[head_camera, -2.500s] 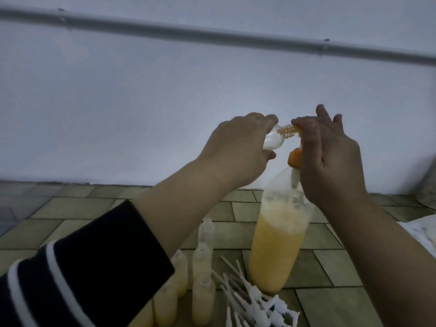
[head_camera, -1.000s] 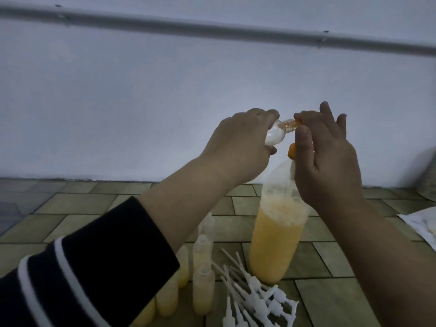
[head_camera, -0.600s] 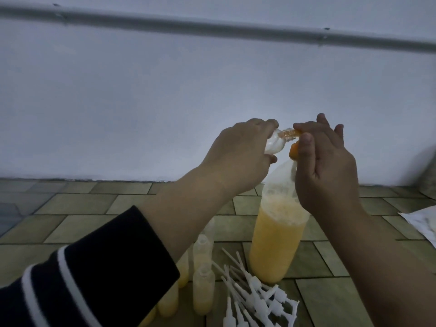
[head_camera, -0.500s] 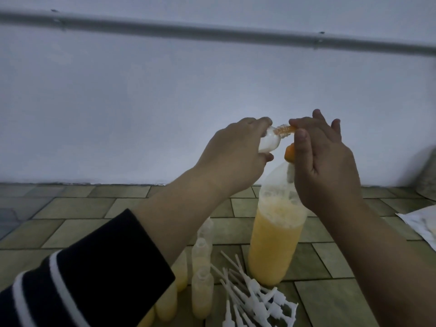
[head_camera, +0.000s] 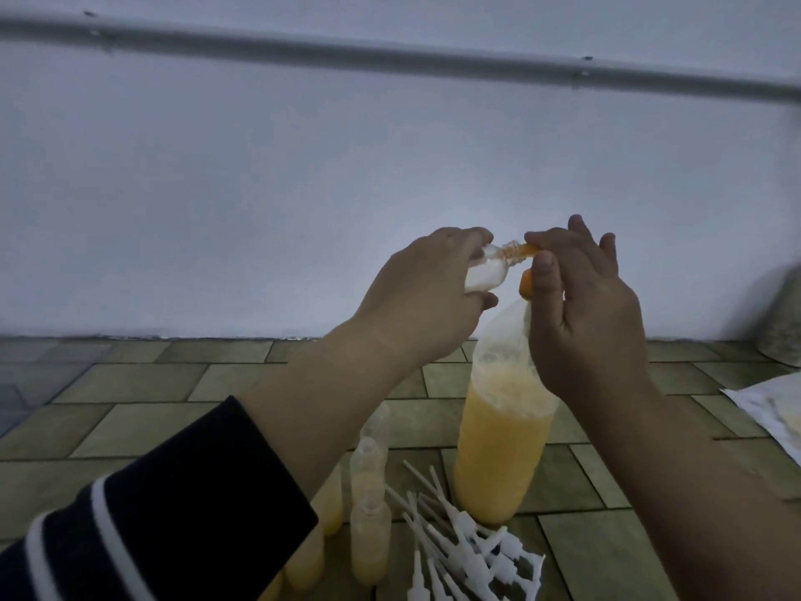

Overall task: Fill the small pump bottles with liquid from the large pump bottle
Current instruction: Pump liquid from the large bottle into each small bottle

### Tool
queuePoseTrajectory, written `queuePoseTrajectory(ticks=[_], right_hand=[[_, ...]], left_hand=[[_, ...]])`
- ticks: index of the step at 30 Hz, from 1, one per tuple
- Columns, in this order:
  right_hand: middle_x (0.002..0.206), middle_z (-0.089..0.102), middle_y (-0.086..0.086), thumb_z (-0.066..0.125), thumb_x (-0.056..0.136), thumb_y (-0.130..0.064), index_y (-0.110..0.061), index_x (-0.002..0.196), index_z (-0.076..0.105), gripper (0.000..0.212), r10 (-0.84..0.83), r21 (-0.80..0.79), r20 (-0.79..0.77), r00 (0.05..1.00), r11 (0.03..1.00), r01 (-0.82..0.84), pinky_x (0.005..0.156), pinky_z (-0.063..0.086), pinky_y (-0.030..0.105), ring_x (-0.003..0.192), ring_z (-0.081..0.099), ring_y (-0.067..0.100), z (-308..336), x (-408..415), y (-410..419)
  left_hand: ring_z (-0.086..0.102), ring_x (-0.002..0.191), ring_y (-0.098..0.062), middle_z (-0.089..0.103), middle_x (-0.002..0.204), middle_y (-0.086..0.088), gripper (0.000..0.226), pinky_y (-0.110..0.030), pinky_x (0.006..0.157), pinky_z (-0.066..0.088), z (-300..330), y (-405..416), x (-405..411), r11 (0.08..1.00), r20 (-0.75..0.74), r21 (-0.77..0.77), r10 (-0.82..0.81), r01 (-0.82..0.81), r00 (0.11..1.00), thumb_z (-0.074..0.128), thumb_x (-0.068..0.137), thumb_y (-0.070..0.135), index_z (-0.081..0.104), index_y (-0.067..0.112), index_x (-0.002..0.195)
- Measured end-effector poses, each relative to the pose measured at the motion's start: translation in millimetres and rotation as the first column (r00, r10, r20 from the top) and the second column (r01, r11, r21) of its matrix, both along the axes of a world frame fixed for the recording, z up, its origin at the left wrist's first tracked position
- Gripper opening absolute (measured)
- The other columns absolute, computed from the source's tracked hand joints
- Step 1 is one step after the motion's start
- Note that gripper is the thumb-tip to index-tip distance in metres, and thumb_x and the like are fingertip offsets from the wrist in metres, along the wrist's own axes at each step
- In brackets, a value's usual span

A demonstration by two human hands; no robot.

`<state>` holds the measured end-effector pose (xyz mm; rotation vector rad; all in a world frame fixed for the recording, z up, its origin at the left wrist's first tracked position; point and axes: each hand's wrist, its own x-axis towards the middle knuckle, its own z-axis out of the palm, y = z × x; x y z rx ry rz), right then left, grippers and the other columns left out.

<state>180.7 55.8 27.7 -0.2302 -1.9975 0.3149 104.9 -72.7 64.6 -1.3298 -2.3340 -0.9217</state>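
Note:
A large clear bottle of orange-yellow liquid stands on the tiled floor, its orange pump head at the top. My left hand grips a small clear bottle tipped sideways, its threaded neck against the orange spout. My right hand rests on the pump head, thumb on its near side and fingers over the top; most of the pump is hidden behind it. Several small bottles with orange-yellow liquid stand uncapped on the floor at lower centre.
A heap of white pump tops with long dip tubes lies in front of the large bottle. A white sheet or bag lies at the right edge. A white wall with a grey pipe rises just behind.
Both hands stay at the pump head with only slight shifts up and down. The small bottle's neck remains at the spout. The view has shifted a little.

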Motion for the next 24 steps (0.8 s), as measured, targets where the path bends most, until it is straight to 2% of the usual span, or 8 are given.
queuePoseTrajectory(ticks=[9, 15, 24], right_hand=[[0.126, 0.057, 0.001, 0.016, 0.096, -0.047, -0.011, 0.12, 0.057, 0.06, 0.017, 0.037, 0.045, 0.999, 0.999, -0.019, 0.117, 0.007, 0.024, 0.14, 0.029, 0.017, 18, 3, 3], [0.121, 0.06, 0.005, 0.022, 0.098, -0.036, -0.009, 0.118, 0.058, 0.05, 0.019, 0.002, -0.042, 0.999, 1.0, -0.019, 0.116, 0.009, 0.023, 0.137, 0.034, 0.02, 1, -5, -4], [0.125, 0.058, 0.006, 0.017, 0.098, -0.042, -0.009, 0.119, 0.057, 0.056, 0.008, 0.064, 0.015, 1.0, 0.998, -0.009, 0.117, 0.009, 0.026, 0.138, 0.032, 0.021, 12, 1, -5]], left_hand=[[0.053, 0.101, -0.011, 0.054, 0.123, 0.01, 0.052, -0.023, 0.079, 0.038, -2, -4, -1, 0.997, 0.071, 0.08, -0.002, -0.004, 0.997, 0.066, 0.084, 0.034, 0.047, 0.025, 0.131], [0.054, 0.101, -0.013, 0.055, 0.124, 0.007, 0.051, -0.023, 0.081, 0.041, -5, -6, 2, 0.998, 0.042, 0.062, -0.006, 0.003, 0.999, 0.067, 0.084, 0.032, 0.048, 0.024, 0.13], [0.054, 0.104, -0.012, 0.054, 0.126, 0.008, 0.055, -0.023, 0.083, 0.041, -5, -9, 2, 0.996, 0.037, 0.085, 0.006, -0.009, 0.999, 0.065, 0.085, 0.035, 0.044, 0.025, 0.134]])
